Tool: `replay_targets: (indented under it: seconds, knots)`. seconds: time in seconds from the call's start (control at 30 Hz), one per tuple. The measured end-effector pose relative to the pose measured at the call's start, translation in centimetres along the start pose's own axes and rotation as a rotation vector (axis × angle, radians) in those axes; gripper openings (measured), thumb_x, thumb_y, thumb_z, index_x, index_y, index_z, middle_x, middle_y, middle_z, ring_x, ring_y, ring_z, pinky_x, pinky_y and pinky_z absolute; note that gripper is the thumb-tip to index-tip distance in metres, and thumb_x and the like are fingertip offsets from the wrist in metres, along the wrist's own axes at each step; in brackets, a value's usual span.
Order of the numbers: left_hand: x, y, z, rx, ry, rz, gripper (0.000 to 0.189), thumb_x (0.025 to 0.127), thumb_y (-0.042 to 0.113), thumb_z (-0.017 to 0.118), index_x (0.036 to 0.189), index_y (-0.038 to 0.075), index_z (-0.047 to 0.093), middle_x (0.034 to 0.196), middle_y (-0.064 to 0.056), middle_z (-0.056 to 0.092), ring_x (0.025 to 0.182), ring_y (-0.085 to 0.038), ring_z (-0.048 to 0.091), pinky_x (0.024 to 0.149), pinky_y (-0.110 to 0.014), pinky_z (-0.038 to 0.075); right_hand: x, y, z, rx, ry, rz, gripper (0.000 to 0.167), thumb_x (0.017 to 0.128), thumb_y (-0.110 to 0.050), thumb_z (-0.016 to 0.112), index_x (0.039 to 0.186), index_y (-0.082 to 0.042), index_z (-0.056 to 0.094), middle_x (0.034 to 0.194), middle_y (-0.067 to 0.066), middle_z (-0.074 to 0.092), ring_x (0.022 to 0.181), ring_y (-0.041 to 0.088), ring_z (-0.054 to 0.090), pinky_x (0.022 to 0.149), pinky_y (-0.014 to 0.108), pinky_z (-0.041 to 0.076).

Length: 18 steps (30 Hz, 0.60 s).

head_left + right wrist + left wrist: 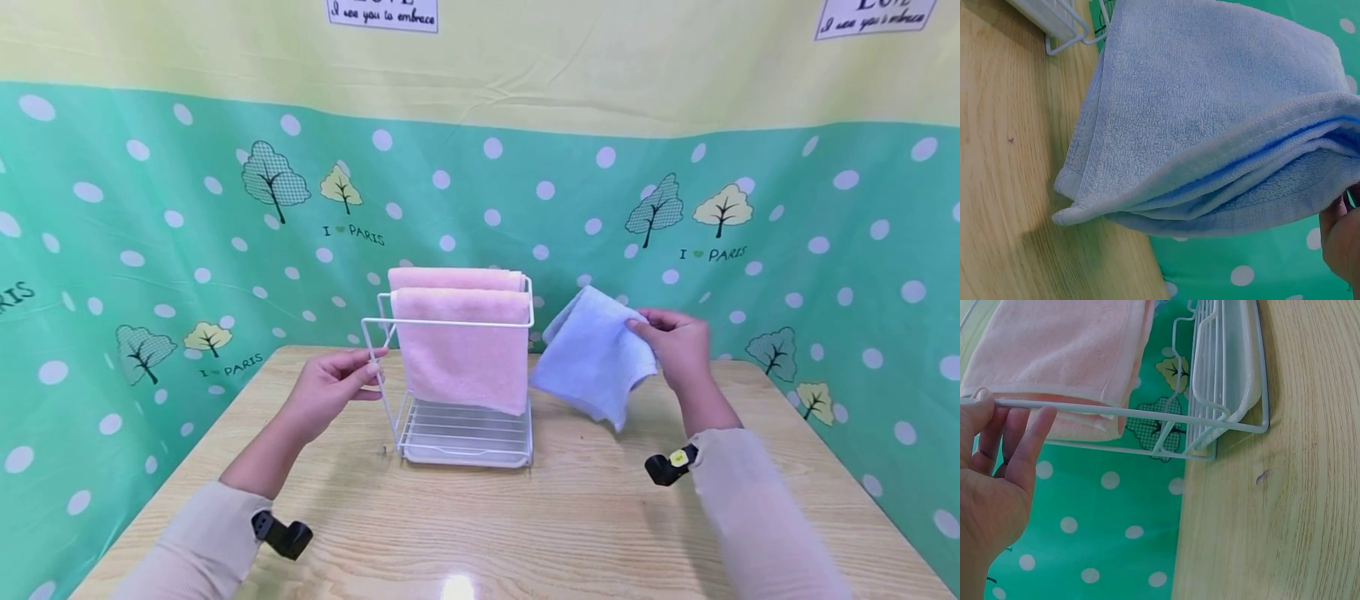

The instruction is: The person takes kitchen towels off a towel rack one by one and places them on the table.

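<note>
A white wire rack [450,322] stands on the table with a pink towel [461,358] draped over its upper bars. My left hand [330,392] grips the rack's left upright between thumb and fingers; the left wrist view shows the thumb and fingertips around the white bar [1116,411]. To the right of the rack, my right hand [678,346] pinches a folded blue towel [596,354] by its upper right edge. That towel hangs in the air, slanting down to the left. In the right wrist view its layered folds [1210,181] gape, and only part of the hand shows.
At the rack's foot lies a white tray [465,454] under a wire grid. The wooden table [555,533] extends in front and to both sides. Behind it hangs a green dotted curtain [487,183] with printed trees.
</note>
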<state>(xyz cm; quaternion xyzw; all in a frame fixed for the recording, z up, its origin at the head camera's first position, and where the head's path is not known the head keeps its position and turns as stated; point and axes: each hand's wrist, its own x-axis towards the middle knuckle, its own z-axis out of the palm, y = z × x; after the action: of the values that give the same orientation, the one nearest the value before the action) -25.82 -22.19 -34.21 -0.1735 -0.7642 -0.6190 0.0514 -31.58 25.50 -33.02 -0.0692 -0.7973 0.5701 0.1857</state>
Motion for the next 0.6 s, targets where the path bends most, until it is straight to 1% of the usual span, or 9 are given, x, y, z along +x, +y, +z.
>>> replay_targets:
  seconds: [0.13, 0.23, 0.3, 0.4, 0.47, 0.6]
  knots:
    - [0.0, 0.0, 0.0, 0.008, -0.003, 0.000, 0.037, 0.096, 0.014, 0.063, 0.127, -0.007, 0.060, 0.119, 0.004, 0.067, 0.092, -0.023, 0.068, 0.079, -0.038, 0.060, -0.2, -0.1, 0.8, 0.017, -0.010, 0.010, 0.041, 0.088, -0.027, 0.075, 0.120, -0.004, 0.068, 0.108, 0.009, 0.065, 0.092, 0.014, 0.062, 0.074, 0.015, 0.057]
    - [0.0, 0.1, 0.0, 0.010, -0.001, -0.004, 0.037, 0.096, 0.014, 0.063, 0.127, -0.007, 0.060, 0.121, 0.003, 0.067, 0.093, -0.025, 0.068, 0.079, -0.038, 0.060, -0.3, -0.2, 1.4, 0.070, -0.021, 0.027, 0.040, 0.087, -0.024, 0.076, 0.120, -0.002, 0.068, 0.107, 0.007, 0.065, 0.090, 0.013, 0.063, 0.074, 0.017, 0.058]
    - [-0.1, 0.1, 0.0, 0.010, 0.000, -0.005, 0.037, 0.096, 0.014, 0.063, 0.127, -0.007, 0.060, 0.120, 0.003, 0.067, 0.093, -0.025, 0.068, 0.079, -0.038, 0.060, -0.3, -0.2, 1.8, 0.115, -0.025, 0.045, 0.041, 0.087, -0.022, 0.076, 0.121, -0.001, 0.067, 0.105, 0.006, 0.064, 0.089, 0.013, 0.063, 0.074, 0.019, 0.058]
    - [0.0, 0.1, 0.0, 0.007, 0.001, -0.004, 0.037, 0.096, 0.014, 0.063, 0.127, -0.007, 0.060, 0.120, 0.003, 0.067, 0.090, -0.020, 0.068, 0.079, -0.038, 0.060, -0.3, 0.1, 2.2, 0.169, -0.033, 0.084, 0.042, 0.087, -0.019, 0.076, 0.123, 0.000, 0.065, 0.105, 0.005, 0.063, 0.088, 0.012, 0.064, 0.074, 0.020, 0.058]
    - [0.0, 0.1, 0.0, 0.004, 0.000, -0.003, 0.037, 0.096, 0.014, 0.063, 0.127, -0.007, 0.060, 0.120, 0.003, 0.067, 0.089, -0.016, 0.068, 0.079, -0.038, 0.060, -0.3, 0.4, 2.4, 0.172, -0.034, 0.111, 0.043, 0.088, -0.019, 0.076, 0.125, -0.001, 0.064, 0.108, 0.005, 0.061, 0.090, 0.012, 0.063, 0.075, 0.019, 0.058]
    - [-0.1, 0.2, 0.0, 0.010, 0.003, -0.009, 0.037, 0.096, 0.014, 0.064, 0.126, -0.007, 0.060, 0.122, 0.000, 0.066, 0.089, -0.016, 0.068, 0.078, -0.037, 0.060, -0.1, 1.4, 2.1, 0.149, -0.040, 0.148, 0.048, 0.088, -0.024, 0.075, 0.128, -0.002, 0.062, 0.114, 0.005, 0.056, 0.094, 0.012, 0.060, 0.077, 0.017, 0.057]
